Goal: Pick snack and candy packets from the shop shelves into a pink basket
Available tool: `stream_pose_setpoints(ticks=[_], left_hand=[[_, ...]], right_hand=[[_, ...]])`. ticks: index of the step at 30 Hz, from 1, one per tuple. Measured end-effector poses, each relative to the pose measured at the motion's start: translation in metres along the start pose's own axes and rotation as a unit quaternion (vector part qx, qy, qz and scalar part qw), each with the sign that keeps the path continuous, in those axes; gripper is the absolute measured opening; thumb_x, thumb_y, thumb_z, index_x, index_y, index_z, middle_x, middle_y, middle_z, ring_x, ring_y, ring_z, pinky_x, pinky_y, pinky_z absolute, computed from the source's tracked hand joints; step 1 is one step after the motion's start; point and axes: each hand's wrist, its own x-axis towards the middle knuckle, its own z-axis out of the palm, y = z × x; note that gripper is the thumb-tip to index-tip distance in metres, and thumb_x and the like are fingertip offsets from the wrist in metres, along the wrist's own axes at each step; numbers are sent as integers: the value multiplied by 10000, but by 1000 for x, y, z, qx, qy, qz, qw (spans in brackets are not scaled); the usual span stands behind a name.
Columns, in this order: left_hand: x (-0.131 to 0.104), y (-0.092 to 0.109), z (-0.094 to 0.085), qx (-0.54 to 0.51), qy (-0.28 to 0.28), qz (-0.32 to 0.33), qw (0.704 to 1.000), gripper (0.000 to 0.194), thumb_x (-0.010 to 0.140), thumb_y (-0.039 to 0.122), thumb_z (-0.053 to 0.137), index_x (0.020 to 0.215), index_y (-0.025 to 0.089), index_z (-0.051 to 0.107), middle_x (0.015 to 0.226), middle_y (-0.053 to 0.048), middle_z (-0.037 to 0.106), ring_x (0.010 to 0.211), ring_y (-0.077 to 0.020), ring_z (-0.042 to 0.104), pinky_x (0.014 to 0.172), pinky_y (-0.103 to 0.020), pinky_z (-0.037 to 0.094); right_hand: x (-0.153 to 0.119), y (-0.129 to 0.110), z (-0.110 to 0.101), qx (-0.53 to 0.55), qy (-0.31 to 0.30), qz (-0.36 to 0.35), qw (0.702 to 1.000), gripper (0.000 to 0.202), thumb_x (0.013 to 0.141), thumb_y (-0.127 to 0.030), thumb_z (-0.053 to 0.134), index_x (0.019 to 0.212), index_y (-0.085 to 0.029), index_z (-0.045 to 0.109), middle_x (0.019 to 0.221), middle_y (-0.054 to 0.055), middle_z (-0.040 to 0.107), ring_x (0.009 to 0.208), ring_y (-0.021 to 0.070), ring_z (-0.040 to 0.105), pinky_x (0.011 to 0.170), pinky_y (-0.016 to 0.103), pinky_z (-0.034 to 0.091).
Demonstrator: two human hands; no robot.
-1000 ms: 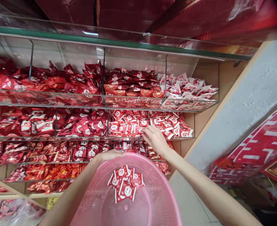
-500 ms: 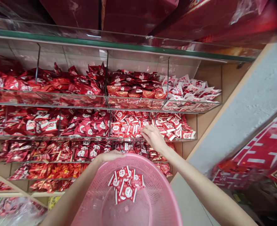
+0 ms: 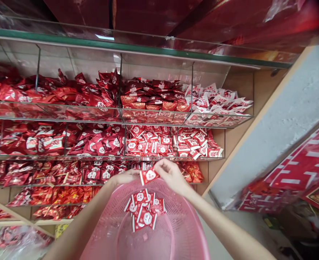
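A pink perforated basket [image 3: 190, 231] is at the bottom centre, with several red-and-white packets [image 3: 145, 216] lying inside it. My left hand [image 3: 127, 177] grips the basket's far rim at its left part, its fingers partly hidden. Just above the far rim, my right hand [image 3: 169, 175] pinches one red-and-white packet [image 3: 149, 175] between thumb and fingers. Beyond my hands, a shelf compartment holds similar red-and-white packets [image 3: 150, 139].
Clear-fronted shelf compartments hold red packets [image 3: 51, 139] at the left and white-and-red packets [image 3: 216, 99] at the upper right. A green-edged glass shelf [image 3: 148, 51] runs above. At the right are a grey wall [image 3: 292, 108] and red patterned packages [image 3: 300, 173].
My right hand has moved down and slightly left from the shelf compartment to above the basket rim, now with a packet in its fingers. The view has shifted slightly.
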Motion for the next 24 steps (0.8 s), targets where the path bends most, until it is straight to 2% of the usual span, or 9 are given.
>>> stream_pose_setpoints(ticks=[2,4,6,8,11,14,24], left_hand=[[-2,5,3,-20,4,41,999,431,632,367,724,1028,236,619,1000,-37,659,889,-190,573,795,-291,402],[-5,10,3,-7,31,64,997,324,656,353,693,949,228,633,963,-19,654,874,-175,564,788,-269,394],[-7,12,2,34,68,59,995,212,680,384,645,775,194,658,860,-11,653,812,-168,558,750,-246,393],[-9,12,2,64,82,23,994,296,714,456,579,664,175,656,730,-15,638,713,-166,550,687,-247,396],[-11,12,5,54,52,-16,997,331,714,493,576,666,174,649,622,-4,602,597,-143,514,607,-245,378],[-9,12,6,46,27,-7,999,252,643,418,682,677,174,626,619,20,584,576,-113,485,577,-221,353],[4,13,2,126,23,0,992,228,603,374,716,675,165,660,634,29,586,629,-109,478,643,-225,359]], right_hand=[[-12,14,14,-1,-22,29,999,176,821,-326,487,744,-177,539,678,-17,545,623,105,486,588,233,386],[-20,29,23,-22,-18,49,998,166,812,-304,484,713,-179,531,641,-25,533,591,103,474,568,231,373],[-23,41,27,-50,0,59,997,157,801,-281,484,686,-183,525,624,-27,535,574,104,470,562,232,366],[-23,49,27,-70,22,64,995,147,792,-265,481,677,-185,529,633,-22,552,580,110,481,571,237,370],[-22,57,24,-79,47,71,993,146,784,-258,478,670,-185,534,648,-12,569,601,121,500,588,245,383],[-21,63,24,-68,57,80,993,153,782,-273,479,672,-184,540,641,-9,569,595,124,500,583,248,389],[-24,69,25,-25,52,88,994,176,793,-308,482,690,-179,543,650,-13,556,601,116,490,588,242,394]])
